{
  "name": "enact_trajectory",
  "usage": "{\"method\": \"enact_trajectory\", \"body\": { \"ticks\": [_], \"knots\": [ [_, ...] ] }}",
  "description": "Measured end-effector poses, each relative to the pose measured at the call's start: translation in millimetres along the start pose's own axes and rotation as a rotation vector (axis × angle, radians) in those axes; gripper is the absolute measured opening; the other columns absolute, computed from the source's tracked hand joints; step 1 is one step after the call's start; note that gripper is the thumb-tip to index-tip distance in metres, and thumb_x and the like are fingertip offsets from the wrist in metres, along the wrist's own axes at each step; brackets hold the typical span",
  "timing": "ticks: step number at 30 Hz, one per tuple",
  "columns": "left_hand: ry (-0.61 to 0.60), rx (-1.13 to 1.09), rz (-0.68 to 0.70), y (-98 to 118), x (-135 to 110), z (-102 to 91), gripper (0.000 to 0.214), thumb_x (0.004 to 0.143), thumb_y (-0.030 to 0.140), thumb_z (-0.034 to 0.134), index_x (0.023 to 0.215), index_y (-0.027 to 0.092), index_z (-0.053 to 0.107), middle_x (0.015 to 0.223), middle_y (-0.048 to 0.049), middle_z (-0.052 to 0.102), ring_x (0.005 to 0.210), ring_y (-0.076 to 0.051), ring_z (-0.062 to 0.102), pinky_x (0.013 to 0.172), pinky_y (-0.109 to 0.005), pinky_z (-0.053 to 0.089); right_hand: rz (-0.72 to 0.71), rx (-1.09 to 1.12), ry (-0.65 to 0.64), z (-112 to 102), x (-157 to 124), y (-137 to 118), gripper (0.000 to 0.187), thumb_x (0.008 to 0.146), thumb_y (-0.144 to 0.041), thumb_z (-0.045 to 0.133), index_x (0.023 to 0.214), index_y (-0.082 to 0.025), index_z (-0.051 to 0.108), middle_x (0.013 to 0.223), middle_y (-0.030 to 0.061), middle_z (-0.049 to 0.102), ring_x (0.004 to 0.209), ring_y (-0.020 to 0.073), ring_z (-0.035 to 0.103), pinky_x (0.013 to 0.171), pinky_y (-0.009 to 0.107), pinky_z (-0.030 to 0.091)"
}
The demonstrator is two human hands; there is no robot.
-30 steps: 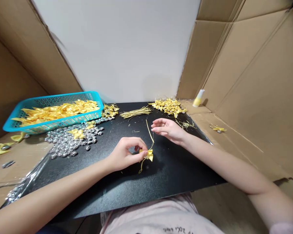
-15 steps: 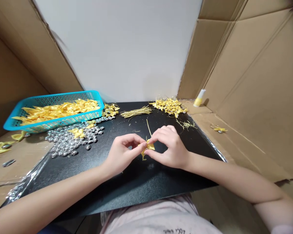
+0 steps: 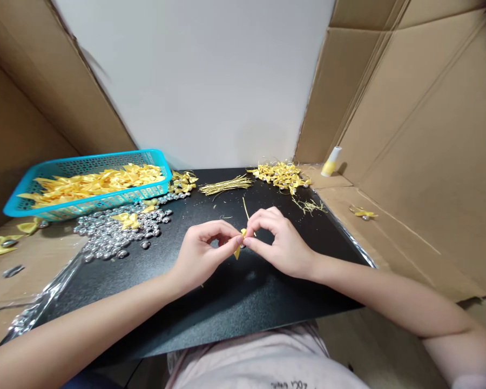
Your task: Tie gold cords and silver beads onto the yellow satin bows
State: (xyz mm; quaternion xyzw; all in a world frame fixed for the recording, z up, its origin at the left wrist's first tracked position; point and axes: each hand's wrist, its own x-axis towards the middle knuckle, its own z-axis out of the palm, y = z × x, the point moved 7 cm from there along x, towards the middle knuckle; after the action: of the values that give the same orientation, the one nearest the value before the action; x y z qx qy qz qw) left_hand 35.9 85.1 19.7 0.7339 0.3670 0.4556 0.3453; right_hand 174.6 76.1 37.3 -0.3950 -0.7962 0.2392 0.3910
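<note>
My left hand (image 3: 202, 254) and my right hand (image 3: 279, 243) meet fingertip to fingertip above the black mat (image 3: 210, 302). Both pinch a small yellow ribbon bow (image 3: 240, 242) between thumb and fingers. A thin gold wire (image 3: 247, 208) rises from the bow toward the back of the mat. Most of the bow is hidden by the fingers of both hands.
A turquoise basket (image 3: 85, 186) of yellow bows stands at the back left. Several silver beads (image 3: 113, 229) lie in front of it. A bundle of gold wires (image 3: 225, 186) and a heap of finished bows (image 3: 281, 175) lie at the back. A small bottle (image 3: 331, 161) stands by the cardboard wall (image 3: 421, 124).
My right hand came in from the back of the mat and closed on the bow held by my left hand. Both hands lifted it slightly.
</note>
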Motion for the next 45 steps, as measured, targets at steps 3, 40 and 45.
{"method": "enact_trajectory", "body": {
  "ticks": [3, 40, 45],
  "knots": [
    [0.007, 0.046, 0.009, 1, 1, -1.7, 0.014, 0.079, 0.023, 0.068, 0.068, 0.014, 0.068, 0.067, -0.0044, 0.07, 0.06, -0.014, 0.061, 0.056, -0.024, 0.048, 0.059, 0.1, -0.151, 7, 3, 7, 0.011, 0.084, -0.02, 0.064, 0.074, -0.019, 0.06, 0.098, 0.0032, 0.057, 0.099, 0.0193, 0.05, 0.092, 0.037, 0.037],
    [0.505, 0.683, 0.779, 120, 38, -68.7, 0.01, 0.077, 0.01, 0.069, 0.071, 0.017, 0.064, 0.064, 0.0015, 0.065, 0.057, -0.008, 0.055, 0.055, -0.02, 0.045, -0.092, 0.146, 0.057, -77, 50, -47, 0.023, 0.082, -0.036, 0.064, 0.097, -0.019, 0.063, 0.115, 0.0069, 0.057, 0.081, 0.0142, 0.055, 0.073, 0.03, 0.043],
    [0.468, 0.673, 0.638, 138, 40, -65.7, 0.01, 0.076, 0.013, 0.069, 0.068, 0.018, 0.066, 0.059, 0.0041, 0.063, 0.053, -0.007, 0.051, 0.053, -0.021, 0.041, -0.351, -0.201, 0.303, -91, 45, -101, 0.01, 0.083, -0.027, 0.063, 0.08, -0.017, 0.063, 0.078, -0.0002, 0.062, 0.072, 0.0128, 0.054, 0.069, 0.028, 0.039]
  ]
}}
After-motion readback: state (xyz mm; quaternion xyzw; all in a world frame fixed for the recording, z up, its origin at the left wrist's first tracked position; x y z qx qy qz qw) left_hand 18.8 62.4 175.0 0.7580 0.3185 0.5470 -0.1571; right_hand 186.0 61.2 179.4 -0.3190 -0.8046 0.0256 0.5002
